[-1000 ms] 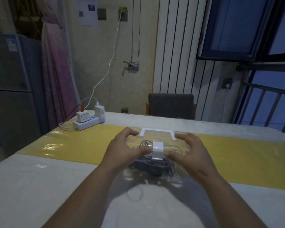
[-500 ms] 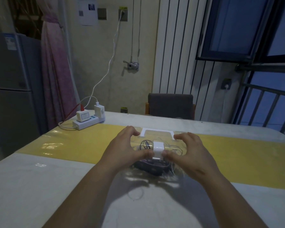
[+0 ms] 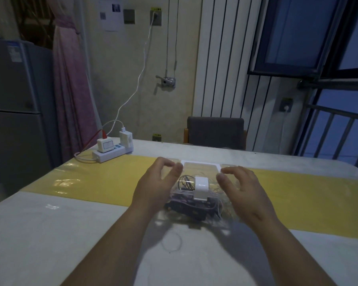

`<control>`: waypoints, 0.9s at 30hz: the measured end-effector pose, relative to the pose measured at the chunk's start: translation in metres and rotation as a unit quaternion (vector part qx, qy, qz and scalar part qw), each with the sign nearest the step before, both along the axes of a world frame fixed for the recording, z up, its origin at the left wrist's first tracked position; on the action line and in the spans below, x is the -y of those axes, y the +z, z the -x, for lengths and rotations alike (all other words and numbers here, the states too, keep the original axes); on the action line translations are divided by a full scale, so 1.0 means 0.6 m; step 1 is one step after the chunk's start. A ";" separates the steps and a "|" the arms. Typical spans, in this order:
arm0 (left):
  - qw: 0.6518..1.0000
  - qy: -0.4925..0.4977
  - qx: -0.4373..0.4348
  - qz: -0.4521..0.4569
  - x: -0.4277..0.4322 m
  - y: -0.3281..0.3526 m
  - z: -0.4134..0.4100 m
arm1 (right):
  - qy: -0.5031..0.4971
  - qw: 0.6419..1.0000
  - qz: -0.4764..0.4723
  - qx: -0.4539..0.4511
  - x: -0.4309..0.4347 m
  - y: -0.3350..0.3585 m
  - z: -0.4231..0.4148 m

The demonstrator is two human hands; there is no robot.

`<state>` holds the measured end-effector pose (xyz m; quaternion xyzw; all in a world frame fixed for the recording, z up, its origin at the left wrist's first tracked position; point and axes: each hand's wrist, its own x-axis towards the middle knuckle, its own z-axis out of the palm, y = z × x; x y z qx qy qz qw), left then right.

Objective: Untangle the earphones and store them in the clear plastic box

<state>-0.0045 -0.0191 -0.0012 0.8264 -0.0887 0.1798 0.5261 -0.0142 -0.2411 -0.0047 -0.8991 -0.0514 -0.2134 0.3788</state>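
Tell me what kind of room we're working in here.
Most likely a home kitchen or dining area: a grey fridge stands at the left, a chair sits at the far side of the table, and a power strip with chargers plugged in lies near the table's far left corner.
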 end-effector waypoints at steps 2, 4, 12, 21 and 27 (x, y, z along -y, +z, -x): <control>0.995 0.011 -0.009 0.099 0.002 -0.002 -0.009 | -0.004 0.997 -0.073 0.016 -0.003 -0.001 -0.001; 0.977 0.015 -0.049 0.206 -0.001 -0.004 -0.018 | -0.007 0.983 -0.185 0.016 -0.004 0.000 -0.001; 0.955 0.031 -0.114 0.271 0.001 -0.015 -0.034 | -0.025 0.955 -0.296 0.001 -0.001 -0.010 -0.011; 0.962 0.044 -0.090 0.256 0.005 -0.014 -0.028 | -0.033 0.955 -0.294 0.027 -0.010 -0.009 -0.010; 0.972 0.070 -0.086 0.209 -0.005 0.003 -0.022 | -0.066 0.976 -0.208 0.010 -0.001 0.011 -0.009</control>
